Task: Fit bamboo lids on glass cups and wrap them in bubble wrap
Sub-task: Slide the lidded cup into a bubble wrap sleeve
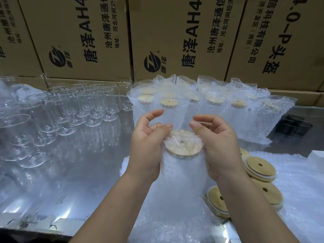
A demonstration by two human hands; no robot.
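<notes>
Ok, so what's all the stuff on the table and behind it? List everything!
Cardboard boxes: at least four, brown with black print, stacked along the back.
Bare glass cups: many, clear, crowded on the left.
Wrapped cups: a group, tan lids inside clear bubble wrap, behind the hands.
Lidded cup: one, tan lid, in bubble wrap, between both hands.
Loose bamboo lids: about five, tan, lower right.
Bubble wrap sheets: a pile, whitish, lower right.
Dark metal pieces: a few, black, far right.
White thing: one, right edge, cut off.
Table: one, shiny metal, under the cups.
Left hand: holds the lidded cup's left side.
Right hand: holds its right side.
</notes>
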